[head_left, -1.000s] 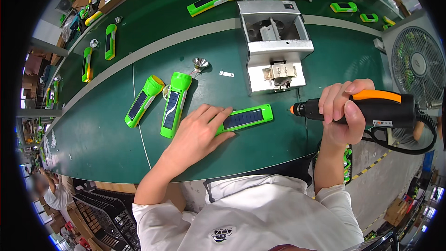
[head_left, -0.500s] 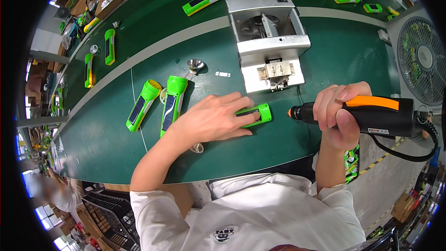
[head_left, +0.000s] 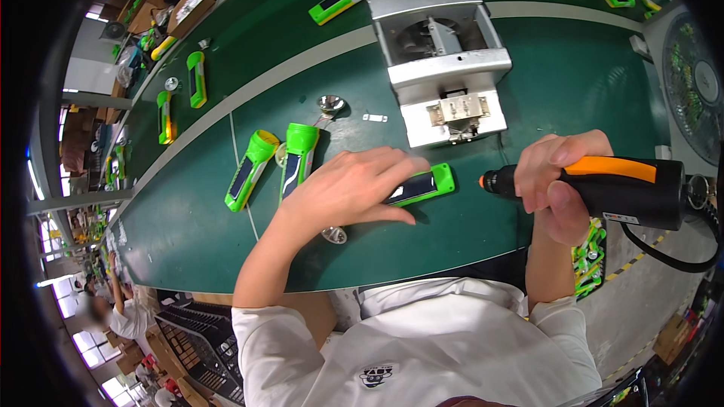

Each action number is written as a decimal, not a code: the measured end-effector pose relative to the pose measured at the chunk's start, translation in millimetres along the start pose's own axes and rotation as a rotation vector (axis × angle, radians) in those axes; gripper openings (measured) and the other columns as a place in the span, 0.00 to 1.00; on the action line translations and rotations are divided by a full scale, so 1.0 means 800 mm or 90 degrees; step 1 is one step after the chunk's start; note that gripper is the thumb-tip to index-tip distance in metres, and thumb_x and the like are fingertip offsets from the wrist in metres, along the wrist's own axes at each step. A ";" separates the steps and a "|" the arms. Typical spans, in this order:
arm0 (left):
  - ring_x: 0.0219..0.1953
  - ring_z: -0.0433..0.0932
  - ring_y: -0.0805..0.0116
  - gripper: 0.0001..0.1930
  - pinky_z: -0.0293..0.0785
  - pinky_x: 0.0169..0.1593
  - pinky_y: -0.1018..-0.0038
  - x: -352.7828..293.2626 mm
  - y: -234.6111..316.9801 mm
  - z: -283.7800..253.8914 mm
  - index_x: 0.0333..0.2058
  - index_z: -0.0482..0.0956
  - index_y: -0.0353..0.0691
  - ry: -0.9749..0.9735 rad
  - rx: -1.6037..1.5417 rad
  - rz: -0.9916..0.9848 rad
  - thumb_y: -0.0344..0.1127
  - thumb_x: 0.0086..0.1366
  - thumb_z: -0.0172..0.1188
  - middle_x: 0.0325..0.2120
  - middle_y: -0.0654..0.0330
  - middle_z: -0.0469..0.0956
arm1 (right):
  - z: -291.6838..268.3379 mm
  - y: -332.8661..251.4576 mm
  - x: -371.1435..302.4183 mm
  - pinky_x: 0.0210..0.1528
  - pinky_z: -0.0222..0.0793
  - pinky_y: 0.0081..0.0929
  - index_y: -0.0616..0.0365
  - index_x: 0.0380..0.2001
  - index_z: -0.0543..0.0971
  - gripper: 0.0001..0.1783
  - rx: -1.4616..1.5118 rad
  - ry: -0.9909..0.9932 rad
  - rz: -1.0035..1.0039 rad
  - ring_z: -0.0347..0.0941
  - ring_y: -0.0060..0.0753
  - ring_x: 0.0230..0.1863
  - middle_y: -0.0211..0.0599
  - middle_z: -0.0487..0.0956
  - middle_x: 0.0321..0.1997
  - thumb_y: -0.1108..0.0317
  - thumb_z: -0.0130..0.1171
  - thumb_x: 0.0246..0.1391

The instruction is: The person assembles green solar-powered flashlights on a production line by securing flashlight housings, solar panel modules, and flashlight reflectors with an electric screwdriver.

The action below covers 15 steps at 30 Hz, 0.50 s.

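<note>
My left hand [head_left: 348, 190] is spread over a green flashlight [head_left: 424, 187] lying on the bench, thumb and index finger apart on either side of it. The flashlight's dark panel faces up; its head end is hidden under my hand. In my right hand [head_left: 554, 185] is a black and orange electric screwdriver [head_left: 626, 190], its tip pointing left toward the flashlight's end, with a gap between them. Close to my left forearm lie two more green flashlights, one upright-headed [head_left: 301, 143] and one tilted [head_left: 251, 169], with a loose reflector [head_left: 331, 105] by them.
A silver metal machine [head_left: 452, 68] stands beyond my hands. A small white strip [head_left: 375, 117] lies left of it. Several flashlights with reflectors rest on the far green strip [head_left: 271, 30]. A fan [head_left: 697, 79] is at the right; a bin of green parts [head_left: 590, 260] sits below the bench edge.
My left fingers have lifted and opened off the flashlight, showing more of its panel. The screwdriver remains in my right hand near the flashlight's end. The whole view has shifted slightly.
</note>
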<state>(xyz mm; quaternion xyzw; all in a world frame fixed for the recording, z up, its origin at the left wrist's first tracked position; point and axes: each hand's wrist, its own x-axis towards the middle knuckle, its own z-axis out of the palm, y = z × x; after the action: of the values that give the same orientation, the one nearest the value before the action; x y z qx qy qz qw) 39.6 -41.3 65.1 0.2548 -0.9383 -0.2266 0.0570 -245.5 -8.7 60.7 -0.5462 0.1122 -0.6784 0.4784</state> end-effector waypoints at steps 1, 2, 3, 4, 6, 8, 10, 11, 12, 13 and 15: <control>0.45 0.81 0.52 0.34 0.80 0.43 0.61 -0.008 0.007 -0.009 0.57 0.74 0.41 -0.001 -0.010 -0.047 0.51 0.56 0.74 0.42 0.55 0.80 | 0.000 -0.002 0.000 0.22 0.67 0.21 0.63 0.49 0.68 0.17 -0.038 0.003 -0.008 0.69 0.21 0.18 0.27 0.71 0.21 0.72 0.62 0.61; 0.45 0.81 0.49 0.38 0.79 0.46 0.60 -0.018 0.014 -0.016 0.59 0.72 0.39 -0.001 -0.019 -0.095 0.51 0.55 0.75 0.42 0.53 0.80 | -0.001 -0.003 0.000 0.24 0.69 0.21 0.62 0.48 0.68 0.15 -0.075 0.007 -0.015 0.69 0.19 0.18 0.24 0.71 0.19 0.70 0.59 0.63; 0.45 0.80 0.49 0.38 0.78 0.49 0.59 -0.031 0.025 -0.022 0.60 0.73 0.40 -0.008 -0.031 -0.162 0.49 0.53 0.76 0.43 0.51 0.80 | -0.002 -0.005 0.000 0.24 0.69 0.21 0.62 0.48 0.68 0.15 -0.076 0.001 -0.018 0.69 0.19 0.18 0.24 0.71 0.19 0.70 0.59 0.62; 0.45 0.80 0.49 0.38 0.78 0.49 0.59 -0.042 0.032 -0.019 0.60 0.73 0.40 -0.010 -0.027 -0.167 0.49 0.53 0.76 0.43 0.51 0.80 | -0.005 -0.005 -0.002 0.24 0.69 0.21 0.62 0.48 0.68 0.15 -0.069 0.002 -0.020 0.69 0.19 0.18 0.24 0.71 0.19 0.70 0.59 0.62; 0.46 0.79 0.50 0.38 0.78 0.48 0.59 -0.065 0.041 -0.005 0.59 0.74 0.39 0.057 0.040 -0.232 0.47 0.52 0.77 0.42 0.51 0.80 | -0.007 -0.003 -0.004 0.21 0.65 0.20 0.64 0.48 0.68 0.19 -0.040 0.013 -0.007 0.68 0.22 0.19 0.29 0.72 0.21 0.71 0.65 0.61; 0.46 0.79 0.52 0.33 0.78 0.48 0.60 -0.066 0.042 0.021 0.56 0.77 0.38 0.098 0.047 -0.251 0.43 0.52 0.78 0.43 0.53 0.80 | -0.009 -0.002 -0.003 0.21 0.65 0.20 0.64 0.48 0.67 0.18 -0.038 0.003 -0.004 0.68 0.22 0.19 0.29 0.72 0.21 0.71 0.65 0.61; 0.44 0.79 0.53 0.29 0.79 0.47 0.62 -0.065 0.041 0.040 0.52 0.79 0.36 0.197 0.041 -0.268 0.39 0.53 0.77 0.43 0.54 0.80 | -0.009 -0.003 -0.002 0.20 0.65 0.20 0.64 0.48 0.67 0.18 -0.037 0.003 -0.014 0.68 0.22 0.18 0.29 0.72 0.21 0.71 0.64 0.62; 0.43 0.79 0.55 0.26 0.79 0.46 0.63 -0.068 0.042 0.043 0.50 0.81 0.36 0.199 0.035 -0.289 0.35 0.52 0.77 0.42 0.55 0.81 | -0.008 -0.002 -0.002 0.20 0.65 0.20 0.64 0.48 0.67 0.18 -0.039 0.000 -0.009 0.68 0.22 0.18 0.29 0.72 0.21 0.71 0.64 0.62; 0.43 0.79 0.55 0.26 0.79 0.46 0.63 -0.069 0.041 0.046 0.50 0.81 0.36 0.203 0.027 -0.286 0.35 0.52 0.77 0.42 0.55 0.81 | -0.007 -0.001 -0.001 0.20 0.65 0.20 0.64 0.48 0.68 0.18 -0.033 0.001 -0.011 0.68 0.22 0.18 0.29 0.72 0.21 0.71 0.64 0.62; 0.43 0.79 0.55 0.26 0.79 0.46 0.63 -0.071 0.040 0.050 0.49 0.81 0.36 0.225 0.038 -0.285 0.35 0.52 0.78 0.42 0.56 0.81 | -0.006 -0.001 -0.001 0.20 0.65 0.20 0.64 0.48 0.68 0.18 -0.028 0.003 -0.012 0.68 0.22 0.18 0.29 0.72 0.21 0.71 0.64 0.62; 0.44 0.80 0.56 0.26 0.79 0.46 0.63 -0.072 0.043 0.054 0.49 0.81 0.37 0.253 0.058 -0.298 0.34 0.50 0.78 0.42 0.57 0.82 | -0.006 0.001 -0.001 0.20 0.65 0.20 0.64 0.48 0.68 0.18 -0.033 -0.004 -0.011 0.68 0.22 0.18 0.28 0.72 0.20 0.71 0.65 0.62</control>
<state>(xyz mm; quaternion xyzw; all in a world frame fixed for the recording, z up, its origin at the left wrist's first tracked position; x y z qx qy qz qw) 63.9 31.0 43.1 0.5054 -0.8340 -0.1369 0.1740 -249.3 -10.1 58.1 -0.5613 0.1235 -0.6775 0.4590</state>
